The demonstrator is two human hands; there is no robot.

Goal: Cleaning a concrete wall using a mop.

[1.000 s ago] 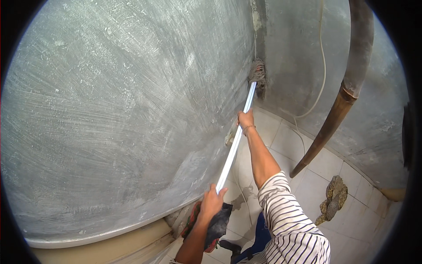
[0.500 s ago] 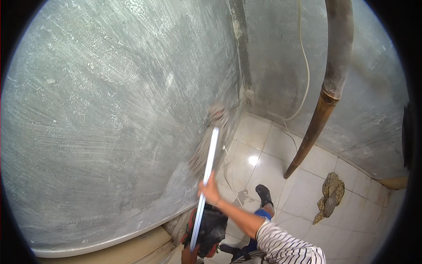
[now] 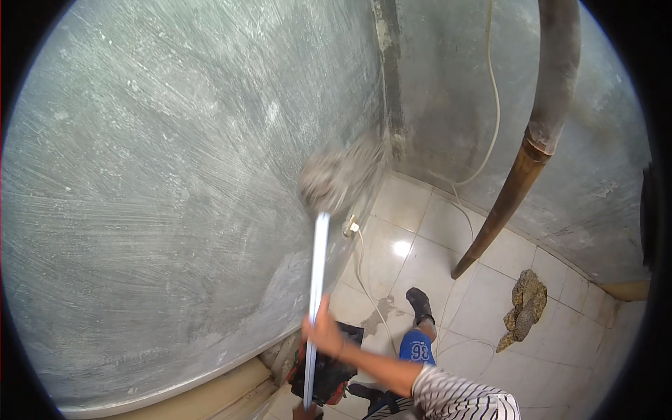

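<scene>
My right hand (image 3: 323, 332), at the end of a striped sleeve, is closed round the pale blue pole of a string mop (image 3: 318, 262). Lower down, at the picture's bottom edge, my left hand (image 3: 306, 411) grips the pole's near end; only part of this hand shows. Grey strings of the mop head (image 3: 336, 175) are smeared by motion and lie against the grey plastered wall (image 3: 175, 189), close to the corner. Beneath the pole is a black and red bag (image 3: 332, 371), partly covered by my arm and the pole.
A bamboo pole (image 3: 514, 185) slants down to the white tiled floor (image 3: 448, 245). A patterned cloth (image 3: 523, 311) lies crumpled on the right. Just under the mop strings, a plug sits in a wall socket (image 3: 351, 225), its white cable (image 3: 361, 266) trailing over the tiles.
The mop strings have swung from hanging down the wall to stretching up and right toward the corner. The pole's top has shifted left, and my right hand is slightly lower. The socket now shows.
</scene>
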